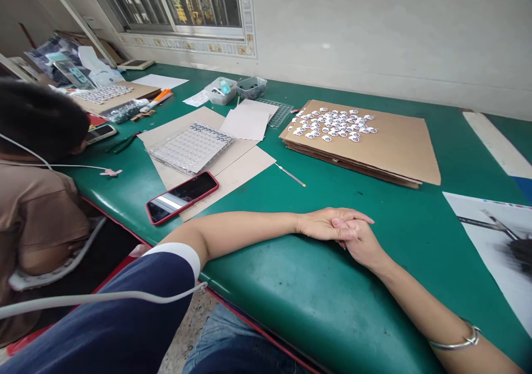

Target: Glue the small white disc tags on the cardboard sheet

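My left hand (322, 224) and my right hand (363, 245) are clasped together above the green table (266, 269), close to its front edge. The fingers of each are wrapped round the other, and one left finger points off to the right. No object shows between them. Beyond my hands lies a thin stick (290, 174) with a yellow tip. A phone in a red case (182, 198) rests near my left forearm, partly on flat card. Small white round-faced pieces (332, 123) are spread over stacked brown cardboard (399, 147) farther back.
Clear moulded trays (191, 147) lie on card at centre left, with small plastic boxes (251, 87) behind. A person (41, 196) leans over the table at the left. White paper (499, 246) and a blurred dark object (521, 252) are at the right. A white cable (124, 295) crosses the lower left.
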Motion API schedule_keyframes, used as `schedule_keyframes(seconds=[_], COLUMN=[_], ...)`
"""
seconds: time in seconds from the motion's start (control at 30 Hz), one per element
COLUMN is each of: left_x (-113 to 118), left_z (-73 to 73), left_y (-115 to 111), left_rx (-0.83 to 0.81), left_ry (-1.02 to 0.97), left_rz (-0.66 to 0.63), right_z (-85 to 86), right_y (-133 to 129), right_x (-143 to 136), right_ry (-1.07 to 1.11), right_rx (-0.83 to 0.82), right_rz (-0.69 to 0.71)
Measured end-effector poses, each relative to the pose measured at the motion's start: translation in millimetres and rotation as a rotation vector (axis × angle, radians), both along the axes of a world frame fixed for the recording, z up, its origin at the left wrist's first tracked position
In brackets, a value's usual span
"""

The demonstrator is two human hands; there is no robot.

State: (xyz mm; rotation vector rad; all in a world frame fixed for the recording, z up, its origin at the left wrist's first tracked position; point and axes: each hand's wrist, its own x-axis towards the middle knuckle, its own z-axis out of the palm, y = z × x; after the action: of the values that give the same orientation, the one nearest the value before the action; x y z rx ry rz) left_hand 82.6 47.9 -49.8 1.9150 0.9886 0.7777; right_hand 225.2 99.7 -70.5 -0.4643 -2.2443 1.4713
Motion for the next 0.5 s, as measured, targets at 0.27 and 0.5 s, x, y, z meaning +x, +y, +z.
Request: schedule_keyframes(seconds=[0.27,0.5], left_x=[3.0,4.1], left_z=[0.0,4.7], left_y=[-2.7,-2.7], left_rx=[0.109,0.085], left_ry=[0.059,0.073], left_rz=[0.022,0.029], right_z=[0.5,-1.8], right_y=[-3.9,-0.6], right_x=[0.0,2.0], right_ry=[0.095,0.097], right_rx=[0.094,0.112], right_rz=[0.000,-0.025])
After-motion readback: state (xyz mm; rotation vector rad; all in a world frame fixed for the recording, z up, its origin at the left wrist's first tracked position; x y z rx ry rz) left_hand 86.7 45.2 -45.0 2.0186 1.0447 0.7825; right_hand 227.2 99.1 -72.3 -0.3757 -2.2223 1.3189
